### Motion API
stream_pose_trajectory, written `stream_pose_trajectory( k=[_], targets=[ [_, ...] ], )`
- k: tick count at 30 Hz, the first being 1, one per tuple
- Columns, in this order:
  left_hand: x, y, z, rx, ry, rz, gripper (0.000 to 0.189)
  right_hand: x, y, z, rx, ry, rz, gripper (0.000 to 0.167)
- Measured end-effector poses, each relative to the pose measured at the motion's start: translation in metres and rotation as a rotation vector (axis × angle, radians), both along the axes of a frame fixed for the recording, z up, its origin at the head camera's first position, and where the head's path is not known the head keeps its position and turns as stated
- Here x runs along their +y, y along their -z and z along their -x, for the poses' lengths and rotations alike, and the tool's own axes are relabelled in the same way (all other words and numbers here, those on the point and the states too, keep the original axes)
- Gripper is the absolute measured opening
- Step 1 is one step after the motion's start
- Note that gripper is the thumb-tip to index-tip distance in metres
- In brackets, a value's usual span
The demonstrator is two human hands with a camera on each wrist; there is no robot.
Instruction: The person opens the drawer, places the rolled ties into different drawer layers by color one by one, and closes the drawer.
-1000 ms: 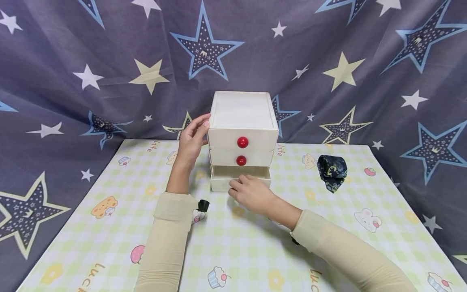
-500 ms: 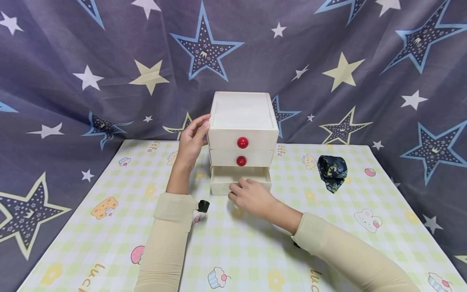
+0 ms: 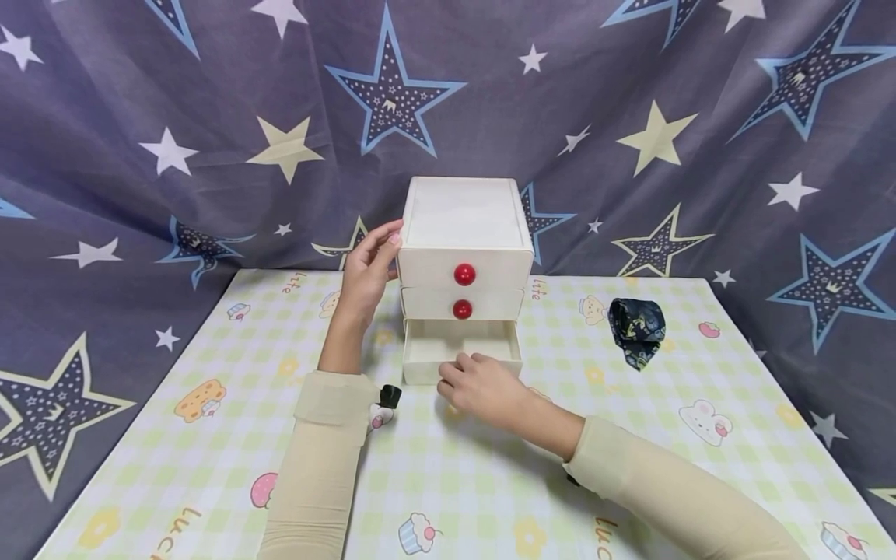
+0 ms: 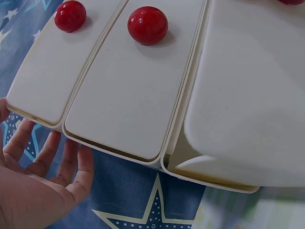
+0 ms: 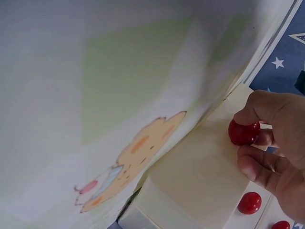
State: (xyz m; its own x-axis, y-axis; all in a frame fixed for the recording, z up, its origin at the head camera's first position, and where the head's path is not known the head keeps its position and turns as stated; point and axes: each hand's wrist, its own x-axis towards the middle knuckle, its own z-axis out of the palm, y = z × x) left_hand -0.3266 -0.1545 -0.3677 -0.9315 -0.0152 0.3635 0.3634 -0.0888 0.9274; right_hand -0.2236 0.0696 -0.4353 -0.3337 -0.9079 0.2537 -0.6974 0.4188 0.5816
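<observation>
A small white drawer cabinet [image 3: 465, 214] stands at the middle back of the table. Its lowest drawer [image 3: 421, 374] is pulled out, and the part of its inside that shows holds nothing. My right hand [image 3: 484, 389] is at that drawer's front; in the right wrist view thumb and fingers pinch its round red knob [image 5: 243, 133]. The two upper drawers are closed, each with a red knob [image 3: 465, 274]. My left hand [image 3: 366, 274] rests against the cabinet's left side, and in the left wrist view its fingers [image 4: 45, 155] reach along the edge, spread and fairly straight.
A dark patterned rolled cloth [image 3: 637, 330] lies on the table to the right of the cabinet. A checked cartoon tablecloth [image 3: 231, 467] covers the table. Directly behind hangs a star-patterned curtain [image 3: 483, 101].
The lowest drawer has slid further out toward me, my right hand moving back with it. My left hand has stayed at the cabinet's side.
</observation>
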Motion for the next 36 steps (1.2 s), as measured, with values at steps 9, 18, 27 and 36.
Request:
stream_pose_trajectory(
  k=[9, 18, 27, 36],
  targets=[
    [-0.001, 0.001, 0.001, 0.012, 0.004, 0.009, 0.043, 0.001, -0.001, -0.01, 0.02, -0.012, -0.011, 0.006],
    [-0.002, 0.002, 0.001, 0.009, -0.006, 0.024, 0.043, 0.003, 0.0, -0.017, 0.014, -0.044, 0.004, 0.003],
    [-0.003, 0.003, 0.001, -0.001, -0.002, 0.027, 0.044, 0.003, -0.003, -0.028, -0.038, -0.022, -0.056, 0.011],
    [-0.002, 0.001, 0.0, -0.004, -0.011, 0.03, 0.043, 0.012, -0.01, -0.033, -0.101, -0.033, -0.005, 0.005]
  ],
)
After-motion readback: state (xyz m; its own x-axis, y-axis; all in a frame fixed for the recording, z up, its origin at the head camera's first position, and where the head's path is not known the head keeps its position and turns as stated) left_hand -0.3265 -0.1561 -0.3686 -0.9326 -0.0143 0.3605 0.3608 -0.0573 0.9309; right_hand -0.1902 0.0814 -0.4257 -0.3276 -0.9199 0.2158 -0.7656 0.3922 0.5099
